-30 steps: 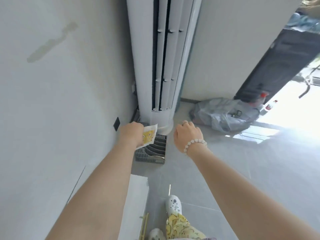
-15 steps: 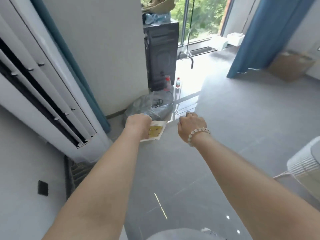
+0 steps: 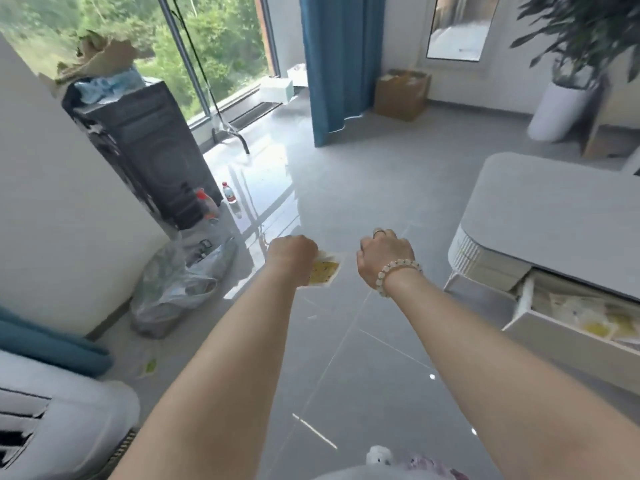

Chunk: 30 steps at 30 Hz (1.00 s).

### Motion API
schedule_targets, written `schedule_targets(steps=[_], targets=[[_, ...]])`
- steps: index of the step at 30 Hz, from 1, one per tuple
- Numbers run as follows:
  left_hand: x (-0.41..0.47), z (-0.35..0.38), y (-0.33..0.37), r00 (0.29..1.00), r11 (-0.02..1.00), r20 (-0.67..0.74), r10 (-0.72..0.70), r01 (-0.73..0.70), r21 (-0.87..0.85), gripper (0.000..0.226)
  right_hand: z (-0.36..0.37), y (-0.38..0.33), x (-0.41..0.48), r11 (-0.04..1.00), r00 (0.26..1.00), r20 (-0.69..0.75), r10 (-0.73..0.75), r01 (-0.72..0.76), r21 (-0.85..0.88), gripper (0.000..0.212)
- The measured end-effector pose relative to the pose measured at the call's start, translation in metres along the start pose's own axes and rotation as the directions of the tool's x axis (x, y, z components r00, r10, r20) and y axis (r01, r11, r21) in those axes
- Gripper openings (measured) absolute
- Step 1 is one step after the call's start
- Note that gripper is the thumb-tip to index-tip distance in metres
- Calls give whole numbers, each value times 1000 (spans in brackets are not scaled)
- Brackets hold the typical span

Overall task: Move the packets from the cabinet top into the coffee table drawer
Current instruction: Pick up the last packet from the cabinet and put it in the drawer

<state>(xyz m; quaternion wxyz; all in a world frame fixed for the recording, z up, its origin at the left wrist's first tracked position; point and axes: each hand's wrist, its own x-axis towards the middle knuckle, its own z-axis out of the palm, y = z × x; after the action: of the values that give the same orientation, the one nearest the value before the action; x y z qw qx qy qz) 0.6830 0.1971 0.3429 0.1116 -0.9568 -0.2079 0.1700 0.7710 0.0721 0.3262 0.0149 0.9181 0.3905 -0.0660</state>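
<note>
My left hand [image 3: 292,252] grips a white packet with a yellow print [image 3: 323,271], held out over the grey floor at mid-frame. My right hand [image 3: 384,252], with a ring and a bead bracelet, is curled in a fist and holds nothing that I can see. At the right stands the white coffee table [image 3: 554,216]. Its drawer [image 3: 540,336] is pulled open, and several packets [image 3: 595,320] lie inside it. The cabinet top is out of view.
A white air conditioner [image 3: 52,420] stands at the lower left, beside a wall. A grey plastic bag [image 3: 173,282], bottles [image 3: 228,192] and a tall black box [image 3: 145,150] sit at the left. A blue curtain [image 3: 336,64], cardboard box [image 3: 401,93] and potted plant [image 3: 561,105] are further back.
My view has swung right, from the air conditioner and wall to the room with the coffee table and its open drawer. Both hands keep their pose, the left still holding the packet.
</note>
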Motion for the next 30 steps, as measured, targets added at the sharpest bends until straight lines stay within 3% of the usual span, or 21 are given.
schedule_targets(steps=[12,22,30], targets=[[113,-76,186,945,946,-87,316,-307,98,26,14,203,-19,917,920,37,391,-393,69,39],[185,-117,326,783,769,-63,619,-588,250,30,34,321,-35,727,740,89,667,-672,139,37],[246,-175,437,662,652,-84,744,-694,305,29,34,423,-35,546,561,90,823,-824,151,37]])
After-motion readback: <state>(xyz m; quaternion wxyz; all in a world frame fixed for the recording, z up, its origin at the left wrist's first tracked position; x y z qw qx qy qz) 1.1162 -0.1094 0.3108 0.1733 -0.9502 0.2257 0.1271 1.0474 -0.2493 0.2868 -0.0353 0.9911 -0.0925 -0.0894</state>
